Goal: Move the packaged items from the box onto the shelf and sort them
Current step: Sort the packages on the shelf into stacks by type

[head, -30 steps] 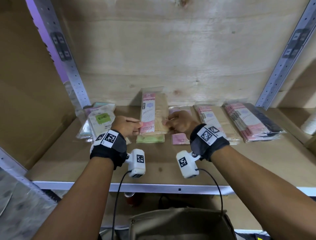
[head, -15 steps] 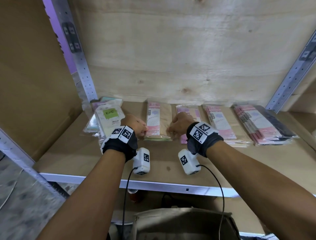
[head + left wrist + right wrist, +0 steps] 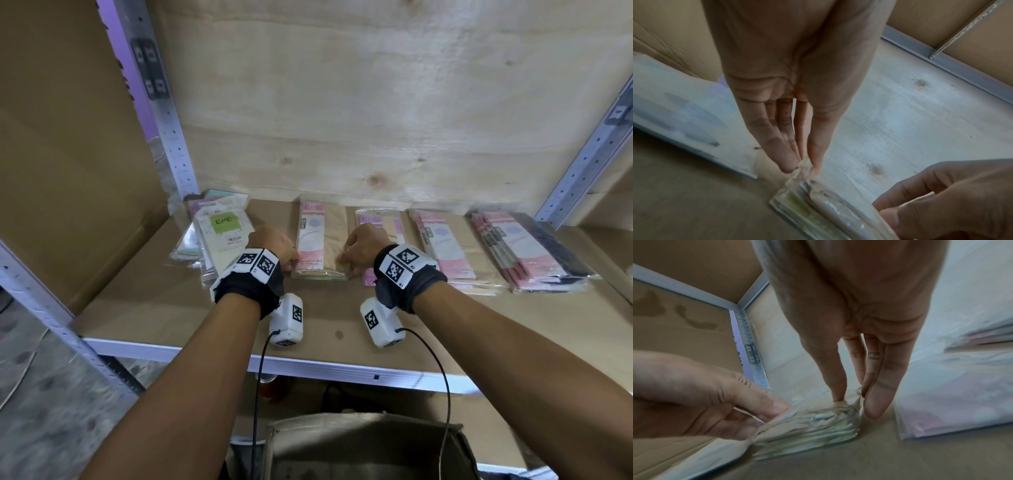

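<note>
A small stack of flat beige-and-pink packets [image 3: 322,240] lies on the wooden shelf [image 3: 335,322], left of centre. My left hand [image 3: 274,245] pinches the stack's near left corner [image 3: 804,168] between thumb and fingers. My right hand [image 3: 363,245] pinches the near right corner [image 3: 856,395] the same way. Both wrist views show the clear wrapping bunched at the fingertips. The stack [image 3: 807,433] rests flat on the board. The open cardboard box [image 3: 370,445] stands below the shelf's front edge, its inside hidden.
A pile of green-labelled packets [image 3: 222,236] lies to the left by the metal upright [image 3: 164,113]. To the right lie a pink packet [image 3: 376,222], a beige-pink pile [image 3: 452,250] and a dark-backed pile [image 3: 527,253]. Plywood forms the back wall.
The packet stack that stood tilted between my hands now lies flat on the shelf, over the green packet. Both hands have stayed at its near corners. The view has tipped upward.
</note>
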The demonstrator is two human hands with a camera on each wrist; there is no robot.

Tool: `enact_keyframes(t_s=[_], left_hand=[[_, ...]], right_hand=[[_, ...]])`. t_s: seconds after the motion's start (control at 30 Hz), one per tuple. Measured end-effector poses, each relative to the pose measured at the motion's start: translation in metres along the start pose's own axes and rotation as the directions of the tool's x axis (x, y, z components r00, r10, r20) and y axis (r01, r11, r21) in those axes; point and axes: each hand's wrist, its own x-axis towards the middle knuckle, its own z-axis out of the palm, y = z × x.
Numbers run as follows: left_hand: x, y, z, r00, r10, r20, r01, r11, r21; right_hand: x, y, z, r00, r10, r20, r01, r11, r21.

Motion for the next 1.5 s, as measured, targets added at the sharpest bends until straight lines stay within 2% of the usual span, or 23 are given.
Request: enact_keyframes(t_s=[0.07,0.17,0.33,0.43,0.5,0.57,0.63,0.73,0.9,0.97,1.17,1.33,1.4,1.5], left_hand=[[0.0,0.0,-0.004,0.998,0.04,-0.038,-0.038,0.998,0.057],[0.002,-0.004,-0.024,0.985,0.092,-0.149,-0.086,0.995,0.052],[0.008,-0.028,-0.072,0.954,0.055,-0.294,-0.027,0.995,0.097],[0.006,-0.046,-0.089,0.938,0.002,-0.347,0.023,0.997,0.068],[0.002,-0.05,-0.09,0.935,0.029,-0.355,-0.017,0.999,0.038],[-0.002,-0.046,-0.081,0.947,0.092,-0.309,-0.114,0.992,-0.055],[-0.008,-0.038,-0.066,0.976,0.123,-0.177,-0.158,0.966,-0.204],[-0.011,-0.028,-0.046,0.991,0.132,0.014,-0.12,0.937,-0.329],[-0.012,-0.015,-0.02,0.973,0.095,0.209,-0.024,0.948,-0.317],[-0.013,-0.011,-0.015,0.971,0.076,0.227,-0.008,0.958,-0.287],[-0.012,-0.006,-0.004,0.983,-0.046,0.178,0.099,0.949,-0.299],[-0.015,-0.004,-0.005,0.962,-0.109,0.25,0.194,0.918,-0.345],[-0.017,-0.001,-0.005,0.966,-0.066,0.252,0.155,0.922,-0.354],[-0.02,0.014,-0.003,0.989,0.033,0.147,0.038,0.889,-0.457]], right_hand=[[-0.001,0.0,-0.001,0.999,-0.041,-0.022,0.04,0.997,-0.061],[-0.002,-0.003,-0.005,0.983,-0.145,-0.111,0.123,0.975,-0.185],[-0.001,-0.023,-0.007,0.94,-0.28,-0.196,0.256,0.957,-0.138],[-0.001,-0.037,-0.003,0.948,-0.267,-0.173,0.242,0.958,-0.152],[0.001,-0.04,0.001,0.968,-0.22,-0.119,0.193,0.959,-0.207],[0.003,-0.036,0.004,0.984,-0.154,-0.091,0.127,0.961,-0.247],[0.005,-0.028,0.006,0.992,-0.102,-0.072,0.082,0.967,-0.241],[0.005,-0.021,0.007,0.996,-0.062,-0.06,0.05,0.982,-0.184],[0.009,-0.015,0.007,0.997,-0.039,-0.069,0.029,0.988,-0.152],[0.01,-0.014,0.009,0.995,-0.045,-0.088,0.033,0.99,-0.138],[0.012,-0.006,0.009,0.989,-0.049,-0.14,0.04,0.997,-0.068],[0.009,0.004,0.004,0.98,-0.085,-0.178,0.1,0.992,0.077],[0.007,0.008,-0.004,0.975,-0.092,-0.203,0.121,0.983,0.135],[0.002,0.014,-0.024,0.964,-0.106,-0.242,0.164,0.959,0.232]])
